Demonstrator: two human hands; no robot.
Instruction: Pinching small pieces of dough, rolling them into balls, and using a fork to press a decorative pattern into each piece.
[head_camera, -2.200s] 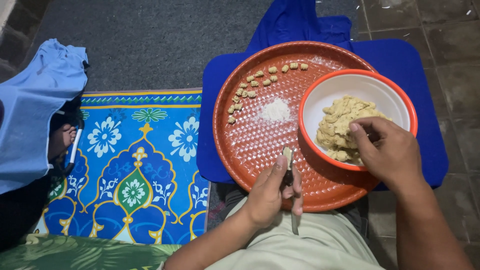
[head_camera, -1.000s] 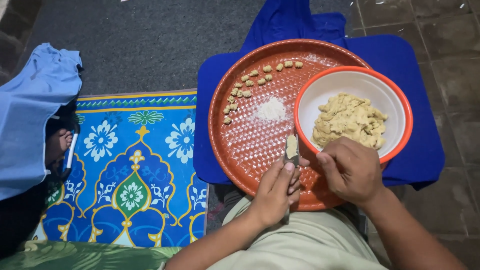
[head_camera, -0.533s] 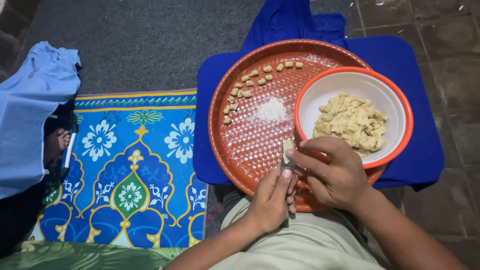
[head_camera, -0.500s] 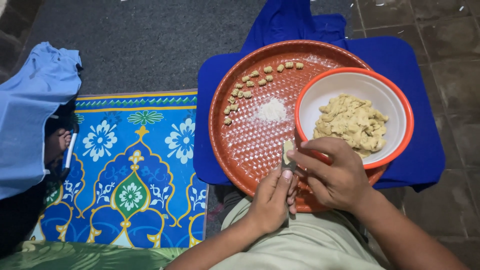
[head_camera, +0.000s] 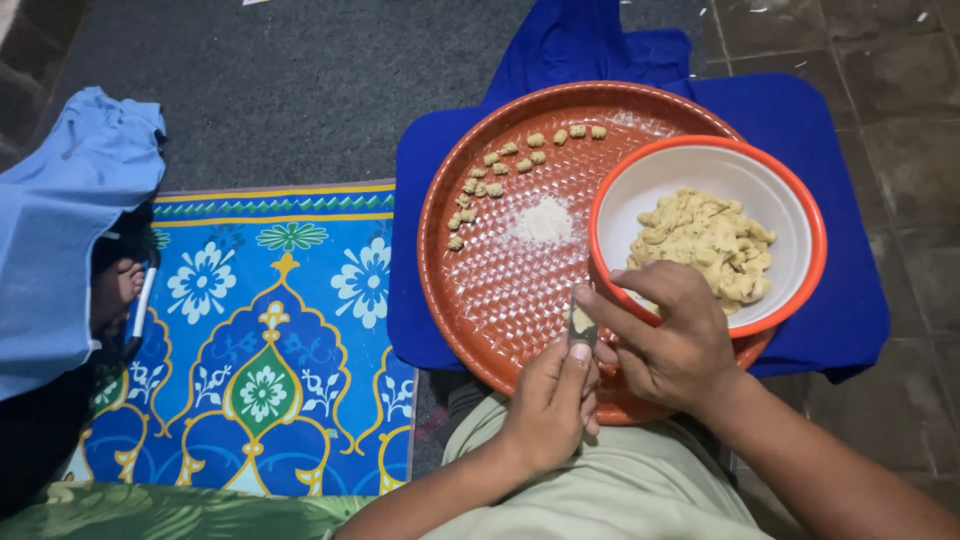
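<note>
I have a single view, from the camera on the person's head. It looks almost straight down, close over the lap, with the round red tray (head_camera: 500, 290) near the middle, the patterned blue mat (head_camera: 270, 340) at left and floor tiles at right.

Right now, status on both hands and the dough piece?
Left hand gripping small tool bearing beige dough piece. Right hand pinching it. Over red round tray. Nothing obstructing.

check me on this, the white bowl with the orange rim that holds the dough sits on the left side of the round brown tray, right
Not quite. The head view shows the bowl with the dough on the right side of the tray; the small shaped pieces lie toward the left.
</note>
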